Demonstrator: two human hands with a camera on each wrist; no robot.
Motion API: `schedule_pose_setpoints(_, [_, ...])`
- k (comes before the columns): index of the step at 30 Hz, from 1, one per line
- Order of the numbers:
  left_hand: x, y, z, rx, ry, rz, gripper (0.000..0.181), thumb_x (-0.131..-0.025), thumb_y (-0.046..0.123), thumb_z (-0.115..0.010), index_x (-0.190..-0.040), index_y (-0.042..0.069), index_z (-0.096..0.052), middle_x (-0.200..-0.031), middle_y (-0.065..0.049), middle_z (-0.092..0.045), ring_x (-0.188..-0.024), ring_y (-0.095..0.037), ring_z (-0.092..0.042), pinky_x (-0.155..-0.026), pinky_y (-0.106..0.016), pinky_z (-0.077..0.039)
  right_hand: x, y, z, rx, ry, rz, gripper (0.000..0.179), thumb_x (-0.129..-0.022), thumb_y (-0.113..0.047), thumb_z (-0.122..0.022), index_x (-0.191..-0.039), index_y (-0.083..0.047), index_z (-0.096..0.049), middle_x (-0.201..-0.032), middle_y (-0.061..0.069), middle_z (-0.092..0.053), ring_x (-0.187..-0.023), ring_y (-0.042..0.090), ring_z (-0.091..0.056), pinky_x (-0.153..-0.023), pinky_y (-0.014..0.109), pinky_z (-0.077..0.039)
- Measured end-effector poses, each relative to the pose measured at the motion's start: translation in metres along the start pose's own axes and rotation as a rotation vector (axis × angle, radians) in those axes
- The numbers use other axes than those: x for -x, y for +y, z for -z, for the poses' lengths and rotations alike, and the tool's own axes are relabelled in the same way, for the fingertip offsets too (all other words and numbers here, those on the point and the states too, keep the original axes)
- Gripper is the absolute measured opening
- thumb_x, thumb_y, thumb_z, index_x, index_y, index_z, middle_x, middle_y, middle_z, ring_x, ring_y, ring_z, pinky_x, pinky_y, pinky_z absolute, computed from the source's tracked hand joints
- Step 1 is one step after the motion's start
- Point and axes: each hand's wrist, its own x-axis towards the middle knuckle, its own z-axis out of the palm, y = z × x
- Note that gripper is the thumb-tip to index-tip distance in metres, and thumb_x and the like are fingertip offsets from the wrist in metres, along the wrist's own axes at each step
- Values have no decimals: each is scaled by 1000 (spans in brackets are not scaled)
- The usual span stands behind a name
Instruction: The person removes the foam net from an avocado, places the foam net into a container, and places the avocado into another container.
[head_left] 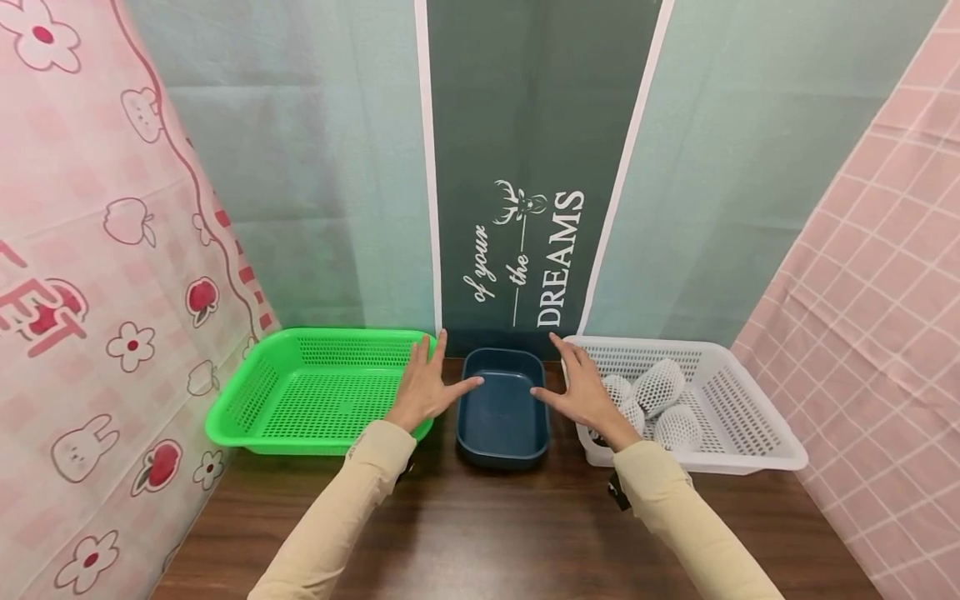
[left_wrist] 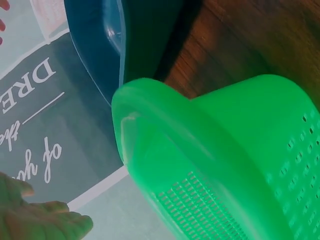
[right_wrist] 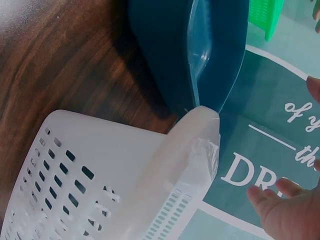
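Observation:
In the head view a dark blue tray [head_left: 504, 454] stands on the table between two baskets. My left hand [head_left: 422, 387] hovers over the right end of the green basket [head_left: 258, 446], fingers spread and thumb toward the blue tray. On the other side, my right hand [head_left: 588, 398] is held with fingers spread above the left end of the white basket [head_left: 750, 458]. Both hands hold nothing. Several round items in white foam netting [head_left: 660, 387] lie in the white basket, partly hidden behind the right hand. The left wrist view shows fingers [left_wrist: 50, 220] extended beside the green basket.
The brown wooden table [head_left: 495, 533] runs in front of the containers. A green cloth [head_left: 540, 125] with printed words hangs behind them. Pink patterned cloths rise at the left [head_left: 97, 292] and right [head_left: 885, 292] sides.

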Motion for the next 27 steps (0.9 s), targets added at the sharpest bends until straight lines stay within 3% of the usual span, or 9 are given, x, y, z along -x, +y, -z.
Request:
schedule_pose_setpoints(4, [-1, 1, -1, 34, 35, -8, 108, -79, 78, -53, -157, 21, -4, -160, -16, -4, -145, -37, -4, -111, -56, -18, 2, 2, 1, -22, 21, 15, 92, -84, -42, -74, -155, -17, -22, -149, 25, -26, -132, 46, -30, -99, 67, -31])
schedule_pose_setpoints(13, [-2, 4, -6, 76, 60, -22, 108, -79, 77, -55, -157, 21, -6, -160, -16, -9, -144, -35, -10, -110, -55, -24, 7, 6, 5, -50, 66, -33, 87, -83, -43, -74, -153, -15, -29, -146, 26, -31, -125, 45, -40, -93, 65, -39])
schedule_pose_setpoints(27, [-2, 19, -17, 165, 86, -8, 107, -79, 72, -59, -157, 20, -8, -158, -19, -15, -142, -36, -20, -107, -55, -29, 16, 18, 12, -36, 109, -69, 83, -82, -42, -74, -150, -15, -34, -143, 25, -38, -126, 43, -40, -95, 65, -37])
